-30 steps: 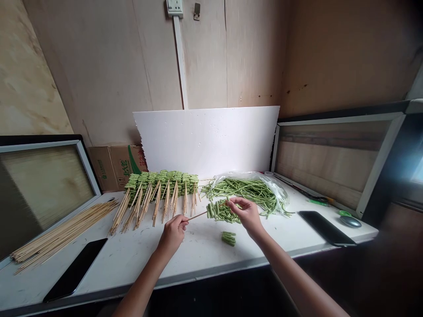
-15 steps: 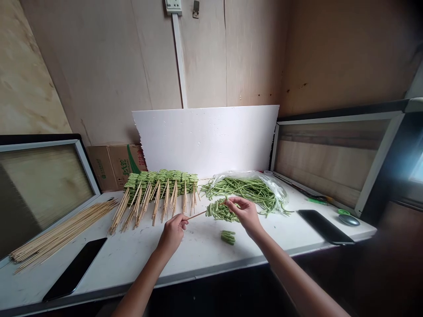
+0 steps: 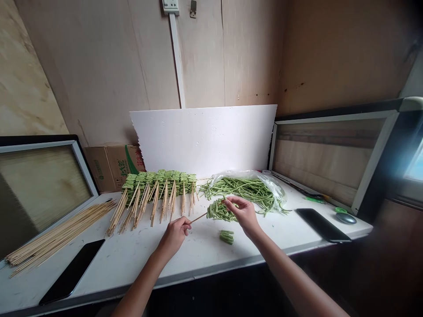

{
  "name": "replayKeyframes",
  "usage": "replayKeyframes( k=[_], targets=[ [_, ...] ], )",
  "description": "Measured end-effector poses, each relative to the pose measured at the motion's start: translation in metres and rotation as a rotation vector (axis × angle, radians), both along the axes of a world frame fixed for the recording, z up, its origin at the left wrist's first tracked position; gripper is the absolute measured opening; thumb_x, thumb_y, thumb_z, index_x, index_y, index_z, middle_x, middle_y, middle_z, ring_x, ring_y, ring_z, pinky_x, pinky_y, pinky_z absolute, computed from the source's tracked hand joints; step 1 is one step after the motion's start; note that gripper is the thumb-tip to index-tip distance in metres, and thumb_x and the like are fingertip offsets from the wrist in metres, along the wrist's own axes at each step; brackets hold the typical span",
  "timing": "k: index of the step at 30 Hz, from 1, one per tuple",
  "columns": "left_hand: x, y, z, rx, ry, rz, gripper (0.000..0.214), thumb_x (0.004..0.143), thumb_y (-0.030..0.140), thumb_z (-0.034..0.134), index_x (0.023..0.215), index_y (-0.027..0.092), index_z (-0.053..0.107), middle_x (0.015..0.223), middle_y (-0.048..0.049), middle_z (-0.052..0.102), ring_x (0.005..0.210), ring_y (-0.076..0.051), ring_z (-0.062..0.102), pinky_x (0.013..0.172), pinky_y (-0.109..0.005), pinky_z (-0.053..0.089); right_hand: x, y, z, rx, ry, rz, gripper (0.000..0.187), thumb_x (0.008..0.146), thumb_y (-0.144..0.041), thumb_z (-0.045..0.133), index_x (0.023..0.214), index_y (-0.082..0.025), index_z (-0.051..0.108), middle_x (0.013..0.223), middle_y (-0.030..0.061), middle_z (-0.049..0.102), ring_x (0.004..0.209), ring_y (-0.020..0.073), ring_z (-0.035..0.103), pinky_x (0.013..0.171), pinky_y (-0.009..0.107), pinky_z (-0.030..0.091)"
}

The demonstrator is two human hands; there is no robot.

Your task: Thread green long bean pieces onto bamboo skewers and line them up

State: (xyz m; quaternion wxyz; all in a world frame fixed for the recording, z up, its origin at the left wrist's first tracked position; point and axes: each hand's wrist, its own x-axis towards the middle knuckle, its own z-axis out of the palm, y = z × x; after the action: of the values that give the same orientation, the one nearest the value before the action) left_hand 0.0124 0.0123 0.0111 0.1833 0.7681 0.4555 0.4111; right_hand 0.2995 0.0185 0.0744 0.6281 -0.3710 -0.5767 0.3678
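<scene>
My left hand (image 3: pixel 174 235) pinches the bare end of a bamboo skewer (image 3: pixel 199 217) that points up and right. Several short green bean pieces (image 3: pixel 216 210) are threaded on its far end. My right hand (image 3: pixel 243 211) is closed around that threaded end, fingers pinched at the top of the bean pieces. A small bundle of cut bean pieces (image 3: pixel 226 237) lies on the white table (image 3: pixel 132 259) just below my right hand.
Finished bean skewers (image 3: pixel 158 191) are stacked behind my left hand. Long green beans (image 3: pixel 247 188) lie on a plastic bag at the back. Bare skewers (image 3: pixel 56 235) lie at the left, a black phone (image 3: pixel 71 273) near the front edge, another phone (image 3: pixel 322 224) at the right.
Both hands and the skewer hold nearly the same pose. The view has shifted slightly, so everything sits a little further left.
</scene>
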Motion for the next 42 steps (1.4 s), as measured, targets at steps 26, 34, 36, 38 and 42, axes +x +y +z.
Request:
replayKeyframes(
  k=[26,34,36,38,42],
  targets=[
    [0.003,0.001,-0.003,0.201,-0.006,0.169,0.022,0.090,0.007,0.047,0.082,0.022,0.060,0.078,-0.0027,0.071,0.071,-0.017,0.068,0.068,-0.024,0.051,-0.017,-0.007,-0.007,-0.040,0.048,0.036,0.036,0.072,-0.055,0.087,0.081,-0.021,0.079,0.094,0.0105,0.078,0.082,0.0262,0.072,0.070,0.036,0.059],
    [0.006,-0.004,-0.002,0.222,0.079,0.185,0.020,0.092,0.009,0.046,0.081,0.022,0.058,0.076,-0.0026,0.068,0.073,-0.018,0.068,0.067,-0.025,0.048,-0.018,-0.007,-0.010,-0.046,0.027,-0.002,0.037,0.072,-0.056,0.087,0.082,-0.021,0.081,0.094,0.0112,0.079,0.080,0.0264,0.072,0.066,0.034,0.058],
    [0.007,-0.005,0.000,0.215,0.089,0.191,0.020,0.092,0.010,0.046,0.080,0.022,0.057,0.076,-0.0024,0.068,0.074,-0.018,0.068,0.068,-0.026,0.048,-0.018,-0.007,-0.009,-0.062,0.007,-0.008,0.038,0.073,-0.057,0.086,0.084,-0.020,0.081,0.093,0.0113,0.080,0.081,0.0268,0.073,0.066,0.034,0.058],
    [0.006,-0.004,0.003,0.184,0.069,0.206,0.020,0.092,0.011,0.046,0.080,0.022,0.057,0.074,-0.0018,0.068,0.072,-0.018,0.068,0.066,-0.026,0.047,-0.016,-0.006,-0.006,-0.074,-0.032,0.003,0.040,0.074,-0.058,0.085,0.088,-0.020,0.082,0.097,0.0117,0.080,0.083,0.0275,0.073,0.067,0.034,0.059],
    [0.003,-0.001,0.009,0.114,-0.015,0.276,0.018,0.092,0.013,0.047,0.082,0.022,0.060,0.071,0.0001,0.068,0.065,-0.017,0.066,0.065,-0.026,0.046,0.000,0.001,0.000,-0.031,-0.245,0.078,0.044,0.084,-0.058,0.076,0.113,-0.024,0.080,0.121,0.0107,0.077,0.096,0.0290,0.074,0.072,0.036,0.061]
  ],
)
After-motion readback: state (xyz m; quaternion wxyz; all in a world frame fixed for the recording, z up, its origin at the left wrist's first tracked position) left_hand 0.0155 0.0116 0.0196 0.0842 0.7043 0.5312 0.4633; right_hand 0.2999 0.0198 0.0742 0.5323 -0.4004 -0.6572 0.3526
